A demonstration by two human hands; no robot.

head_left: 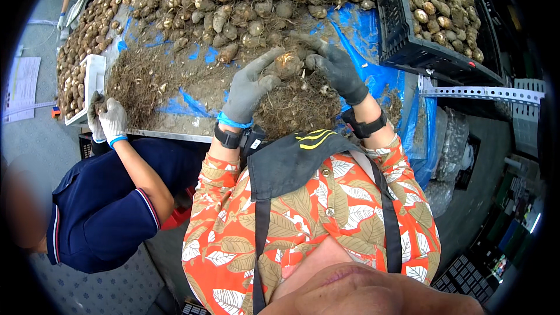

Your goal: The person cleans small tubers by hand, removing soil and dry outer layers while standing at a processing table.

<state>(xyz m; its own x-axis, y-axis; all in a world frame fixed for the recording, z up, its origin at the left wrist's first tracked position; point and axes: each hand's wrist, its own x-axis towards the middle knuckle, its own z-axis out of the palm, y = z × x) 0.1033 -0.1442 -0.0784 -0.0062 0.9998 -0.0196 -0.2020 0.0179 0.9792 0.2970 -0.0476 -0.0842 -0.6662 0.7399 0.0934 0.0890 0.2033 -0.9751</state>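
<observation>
Gripping a small brown hairy root tuber (289, 63) between two gloved hands, right over the table's near edge.

Nearest in, the left hand in its light grey knit glove (249, 84) curls under the tuber, index finger stretched along its top and thumb pressed to its side; the right hand in its dark grey glove (338, 71) pinches the tuber's far side, fingers bent close together. Just below lies a heap of dry stringy brown roots (297, 105) on the blue plastic sheet (379, 76). Off to the left, a co-worker's white-gloved hands (108, 119) rest at a white tray (93, 76). Beyond, the big pile of brown tubers (233, 0) sprawls, with a black plastic crate (402, 41) of cleaner ones at far right.
</observation>
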